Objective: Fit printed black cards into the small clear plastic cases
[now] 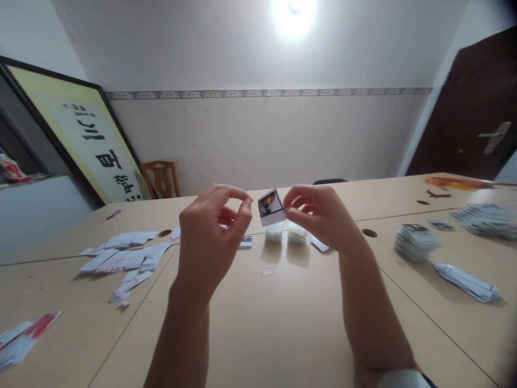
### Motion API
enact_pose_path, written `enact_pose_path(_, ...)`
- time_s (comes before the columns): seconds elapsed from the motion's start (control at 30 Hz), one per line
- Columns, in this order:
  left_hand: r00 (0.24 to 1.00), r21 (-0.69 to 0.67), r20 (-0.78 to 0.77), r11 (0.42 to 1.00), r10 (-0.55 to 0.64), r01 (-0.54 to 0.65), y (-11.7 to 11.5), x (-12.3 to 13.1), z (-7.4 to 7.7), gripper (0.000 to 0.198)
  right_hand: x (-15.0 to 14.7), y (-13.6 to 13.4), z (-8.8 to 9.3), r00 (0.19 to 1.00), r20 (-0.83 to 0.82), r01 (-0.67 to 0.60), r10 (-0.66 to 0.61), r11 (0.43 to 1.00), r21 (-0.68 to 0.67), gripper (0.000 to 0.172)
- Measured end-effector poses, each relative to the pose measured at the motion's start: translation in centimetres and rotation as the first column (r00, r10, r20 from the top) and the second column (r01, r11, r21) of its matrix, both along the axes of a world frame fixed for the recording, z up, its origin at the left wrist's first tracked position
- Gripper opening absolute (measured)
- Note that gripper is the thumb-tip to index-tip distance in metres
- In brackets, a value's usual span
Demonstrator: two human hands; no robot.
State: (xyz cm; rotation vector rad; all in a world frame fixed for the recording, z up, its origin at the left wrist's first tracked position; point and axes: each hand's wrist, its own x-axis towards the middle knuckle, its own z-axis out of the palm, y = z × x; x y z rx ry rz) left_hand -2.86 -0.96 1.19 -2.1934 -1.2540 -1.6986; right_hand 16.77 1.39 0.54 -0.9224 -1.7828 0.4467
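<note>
Above the table, my right hand (pixel 317 213) pinches a small photo card (pixel 270 208) by its right edge. The card is tilted, with a dark picture and a white border. My left hand (pixel 218 218) is just left of the card, a small gap apart, with thumb and index fingertips pressed together; whatever they may hold is too small to make out. Beneath the card, two stacks of clear-sleeved cards (pixel 273 233) stand side by side. A flat card (pixel 245 242) lies partly behind my left hand, and white slips (pixel 320 244) lie under my right hand.
Folded white papers (pixel 125 253) spread over the left of the table (pixel 258 334), with red-and-white paper (pixel 30 334) nearer. At right are a card stack (pixel 416 241), a white paper bundle (pixel 466 281) and more cards (pixel 484 218). A small red-bordered label (pixel 267 272) lies centrally.
</note>
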Motion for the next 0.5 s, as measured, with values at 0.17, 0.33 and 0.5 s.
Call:
enact_pose_path(0.17, 1.0, -0.017, -0.02, 1.0, -0.009, 0.008, -0.07, 0.1, -0.02, 0.009, -0.03, -0.1, -0.01, 1.0, -0.009, 0.007, -0.007, 1.0, 0.01, 0.005)
enact_pose_path(0.33, 0.993, -0.069, -0.094, 0.996, -0.071, 0.064, 0.27, 0.45, -0.27, 0.013, -0.28, -0.38, 0.02, 0.999, -0.008, -0.033, 0.033, 0.999, 0.012, 0.005)
enact_pose_path(0.5, 0.988, -0.055, -0.14, 0.997, -0.065, 0.057, 0.77, 0.68, -0.4, 0.008, -0.5, -0.58, -0.02, 0.998, 0.007, -0.055, 0.055, 0.998, 0.019, 0.006)
